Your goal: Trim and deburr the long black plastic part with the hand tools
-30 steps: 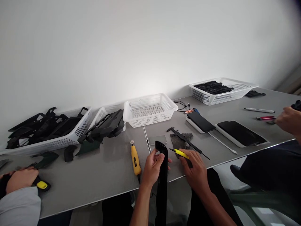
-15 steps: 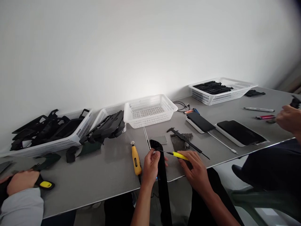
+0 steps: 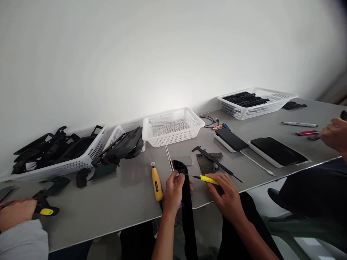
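My left hand (image 3: 174, 187) grips a long black plastic part (image 3: 189, 213) near its rounded, ribbed upper end. The part runs down past the table edge. Between the fingers of my right hand (image 3: 225, 193) is a yellow-handled deburring tool (image 3: 208, 179) with a black collar and a thin metal tip. That tip reaches left to the black part beside my left thumb; whether it touches is too fine to tell. A yellow rotary tool (image 3: 156, 185) lies left of my left hand. Beyond my right hand, a black caliper (image 3: 214, 161) rests across a dark grey rag (image 3: 206, 165).
Along the wall stand a white basket (image 3: 173, 139) and a basket (image 3: 260, 115) of black parts. More black parts (image 3: 126, 142) pile up at left. Two dark phone-like slabs (image 3: 278, 151) lie on white blocks at right. Co-workers' hands (image 3: 18, 215) are at both sides.
My hands, the black part and the yellow-handled tool hold nearly the same position; the tool has shifted slightly right. The co-worker's hand at left has moved left with its yellow-marked black tool.
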Demonstrator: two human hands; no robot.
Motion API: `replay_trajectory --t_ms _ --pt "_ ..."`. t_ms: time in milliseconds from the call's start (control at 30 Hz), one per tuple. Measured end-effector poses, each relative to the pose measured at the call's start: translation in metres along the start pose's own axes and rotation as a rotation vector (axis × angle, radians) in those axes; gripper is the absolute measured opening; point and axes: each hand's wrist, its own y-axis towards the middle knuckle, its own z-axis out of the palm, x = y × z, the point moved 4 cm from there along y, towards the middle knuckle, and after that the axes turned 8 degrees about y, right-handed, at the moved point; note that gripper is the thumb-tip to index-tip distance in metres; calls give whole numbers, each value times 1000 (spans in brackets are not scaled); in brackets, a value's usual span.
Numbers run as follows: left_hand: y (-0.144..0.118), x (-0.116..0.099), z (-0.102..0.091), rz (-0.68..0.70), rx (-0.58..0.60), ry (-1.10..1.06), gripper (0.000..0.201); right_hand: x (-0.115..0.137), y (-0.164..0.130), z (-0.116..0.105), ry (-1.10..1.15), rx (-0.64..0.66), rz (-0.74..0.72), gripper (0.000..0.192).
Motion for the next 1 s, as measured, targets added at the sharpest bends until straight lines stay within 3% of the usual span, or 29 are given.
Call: replay_trajectory --t_ms 400,800,1000 --pt "-2 -7 3 2 86 -8 49 2 0 -2 9 -16 -6 18" --pt "-4 -11 3 -34 63 2 53 0 4 -7 44 -92 54 21" --pt "-4 -5 1 -43 38 -14 53 1 3 -4 41 -66 63 21"
